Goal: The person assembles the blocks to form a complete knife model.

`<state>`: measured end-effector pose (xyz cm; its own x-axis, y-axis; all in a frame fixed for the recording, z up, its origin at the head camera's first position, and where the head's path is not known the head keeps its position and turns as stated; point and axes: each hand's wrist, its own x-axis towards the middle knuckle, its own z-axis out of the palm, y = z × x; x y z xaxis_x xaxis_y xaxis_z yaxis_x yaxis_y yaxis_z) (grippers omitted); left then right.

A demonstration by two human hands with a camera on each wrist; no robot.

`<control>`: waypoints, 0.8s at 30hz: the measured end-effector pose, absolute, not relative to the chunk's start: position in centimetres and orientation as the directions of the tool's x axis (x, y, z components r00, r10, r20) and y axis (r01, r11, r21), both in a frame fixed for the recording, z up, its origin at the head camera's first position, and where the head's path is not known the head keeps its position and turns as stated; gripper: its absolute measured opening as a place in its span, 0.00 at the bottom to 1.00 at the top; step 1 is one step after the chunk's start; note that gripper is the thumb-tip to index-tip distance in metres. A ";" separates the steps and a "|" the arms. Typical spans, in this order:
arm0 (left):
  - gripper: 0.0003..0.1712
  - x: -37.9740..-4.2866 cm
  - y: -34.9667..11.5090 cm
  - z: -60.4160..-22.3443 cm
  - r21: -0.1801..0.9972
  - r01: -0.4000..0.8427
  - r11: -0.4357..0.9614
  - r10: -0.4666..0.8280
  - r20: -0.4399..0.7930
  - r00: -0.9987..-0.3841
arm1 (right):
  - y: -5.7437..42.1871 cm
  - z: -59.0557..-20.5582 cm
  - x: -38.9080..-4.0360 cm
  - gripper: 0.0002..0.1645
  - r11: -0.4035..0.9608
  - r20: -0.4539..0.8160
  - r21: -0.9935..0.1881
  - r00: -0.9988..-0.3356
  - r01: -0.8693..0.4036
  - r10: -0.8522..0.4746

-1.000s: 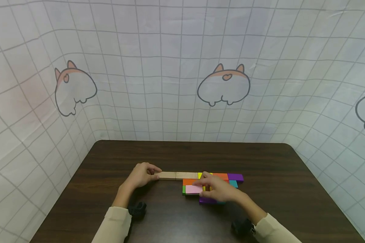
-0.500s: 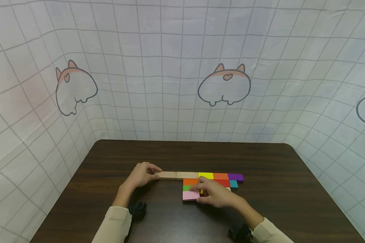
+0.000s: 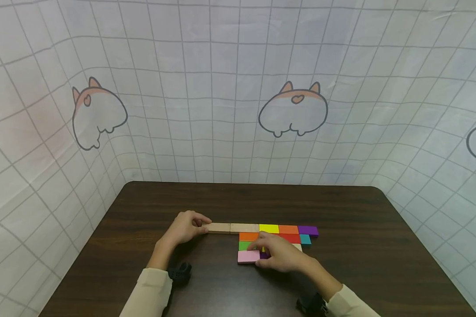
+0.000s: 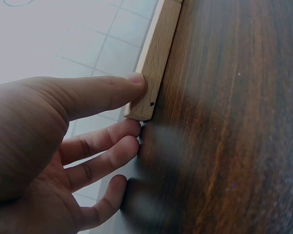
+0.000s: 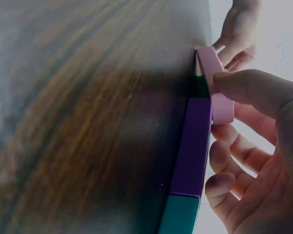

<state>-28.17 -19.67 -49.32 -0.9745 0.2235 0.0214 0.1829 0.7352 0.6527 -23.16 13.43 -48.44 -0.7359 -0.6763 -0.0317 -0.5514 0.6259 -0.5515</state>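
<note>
In the head view, my left hand [image 3: 185, 229] rests at the left end of a plain wooden block [image 3: 219, 228]. Its thumb presses the block's side in the left wrist view, with the index finger seen at the far side from the head. My right hand [image 3: 281, 253] pinches a pink block [image 3: 247, 256] at the near left corner of a flat coloured layout. The right wrist view shows that pink block [image 5: 219, 87] slightly tilted beside the end of a purple block [image 5: 191, 146]. My right fingers and palm hide several blocks in the middle.
A second plain block [image 3: 244, 227] continues the back row, followed by yellow [image 3: 269, 229], orange [image 3: 288, 229] and purple [image 3: 307, 230] blocks. Red [image 3: 289, 238], teal [image 3: 305, 239] and green [image 3: 243, 245] ones lie nearer. Dark wooden table [image 3: 206, 286] surrounds them; a grid-patterned cloth [image 3: 206, 132] hangs behind.
The pink block, gripped by my right hand, has moved toward me and slightly left, uncovering the green block. My right hand moved with it. The left hand stays at the plain block's end.
</note>
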 end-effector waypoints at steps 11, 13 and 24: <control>0.11 -28.3 -19.7 -49.3 0.650 0.185 0.737 0.224 0.023 -0.974 | 13.4 -48.4 -23.0 0.15 0.650 0.000 -0.513 -0.758 -0.560 -0.652; 0.11 -28.3 -19.7 -49.3 0.648 0.185 0.739 0.222 0.025 -0.975 | 13.4 -48.4 -23.0 0.14 0.652 0.005 -0.509 -0.759 -0.563 -0.651; 0.11 -28.3 -19.8 -49.5 0.645 0.189 0.740 0.229 0.023 -0.973 | 13.1 -48.6 -23.1 0.13 0.674 0.001 -0.500 -0.779 -0.544 -0.628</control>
<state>-28.25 -19.78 -49.51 -0.9732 0.2289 0.0226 0.1891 0.7402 0.6453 -23.11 13.09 -48.59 -0.7785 -0.6276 0.0008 -0.5437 0.6738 -0.5003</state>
